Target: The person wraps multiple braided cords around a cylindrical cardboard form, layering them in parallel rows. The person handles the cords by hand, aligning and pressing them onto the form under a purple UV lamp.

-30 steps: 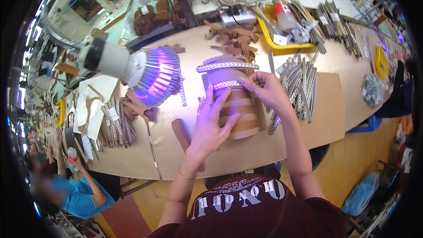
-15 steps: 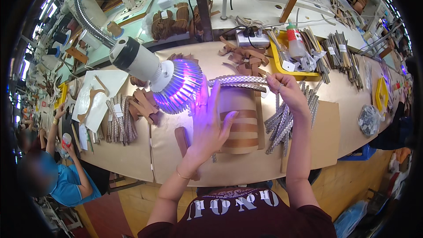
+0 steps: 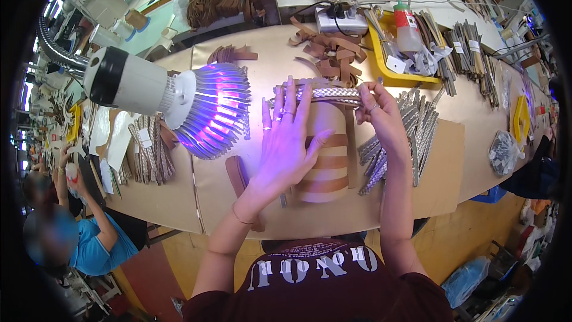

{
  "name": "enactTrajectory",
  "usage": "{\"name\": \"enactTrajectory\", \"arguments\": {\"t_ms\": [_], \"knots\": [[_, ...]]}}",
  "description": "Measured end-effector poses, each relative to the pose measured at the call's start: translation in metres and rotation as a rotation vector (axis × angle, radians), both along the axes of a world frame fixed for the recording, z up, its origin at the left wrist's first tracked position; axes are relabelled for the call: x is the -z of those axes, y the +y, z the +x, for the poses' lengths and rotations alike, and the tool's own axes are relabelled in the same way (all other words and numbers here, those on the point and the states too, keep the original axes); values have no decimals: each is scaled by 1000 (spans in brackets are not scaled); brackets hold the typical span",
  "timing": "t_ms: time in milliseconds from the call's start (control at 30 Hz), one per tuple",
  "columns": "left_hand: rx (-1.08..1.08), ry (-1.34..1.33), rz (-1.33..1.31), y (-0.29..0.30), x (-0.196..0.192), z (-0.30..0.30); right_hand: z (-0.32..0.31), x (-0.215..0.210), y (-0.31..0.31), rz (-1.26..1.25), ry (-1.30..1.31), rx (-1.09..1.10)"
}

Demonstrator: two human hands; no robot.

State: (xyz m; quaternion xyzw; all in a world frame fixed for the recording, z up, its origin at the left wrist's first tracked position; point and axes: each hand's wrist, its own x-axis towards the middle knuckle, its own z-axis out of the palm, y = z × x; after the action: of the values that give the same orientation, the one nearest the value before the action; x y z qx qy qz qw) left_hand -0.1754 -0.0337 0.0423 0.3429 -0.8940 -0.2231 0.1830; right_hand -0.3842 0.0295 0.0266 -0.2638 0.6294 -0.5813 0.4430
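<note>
A silvery braided strap (image 3: 330, 92) lies crosswise at the far end of a tan cylindrical form (image 3: 325, 177) banded with brown strips. My left hand (image 3: 290, 137) is spread flat, its fingertips resting over the left part of the strap and its thumb stretched toward the form. Between thumb and fingers, my right hand (image 3: 381, 113) pinches the strap's right end. Just left of my left hand glows a purple lamp (image 3: 220, 107) with a finned head. Beside my right wrist lies a bundle of braided straps (image 3: 426, 137).
Brown leather strips (image 3: 336, 56) are heaped behind the form. A yellow tray (image 3: 405, 77) with a red-and-clear bottle (image 3: 407, 31) stands at the back right. More braided straps (image 3: 149, 152) lie left of the lamp. A person in a blue shirt (image 3: 104, 244) works at the far left.
My left hand's fingers now lie across the braided strap, where before they were at its left end. My right hand keeps its pinch. The view has shifted, with the lamp farther left.
</note>
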Motion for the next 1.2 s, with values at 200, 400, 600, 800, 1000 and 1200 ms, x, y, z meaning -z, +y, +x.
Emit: {"name": "enactTrajectory", "arguments": {"t_ms": [200, 400, 600, 800, 1000, 1200], "knots": [[-55, -6, -39, 2, -5, -2, 0, -10, -12, 14, 122, 7], [-200, 251, 66, 12, 1, 33, -6, -19, 24, -9, 331, 188], [-414, 632, 716, 31, 37, 51, -17, -18, 105, 100, 346, 274], [-382, 648, 820, 23, 53, 50, -52, -10, 177, 74, 376, 475], [-389, 759, 997, 1, 45, 60, -89, 12, 208, 279, 398, 679], [-520, 780, 942, 10, 56, 61, -79, 36, 185, 522, 593, 497]]}}
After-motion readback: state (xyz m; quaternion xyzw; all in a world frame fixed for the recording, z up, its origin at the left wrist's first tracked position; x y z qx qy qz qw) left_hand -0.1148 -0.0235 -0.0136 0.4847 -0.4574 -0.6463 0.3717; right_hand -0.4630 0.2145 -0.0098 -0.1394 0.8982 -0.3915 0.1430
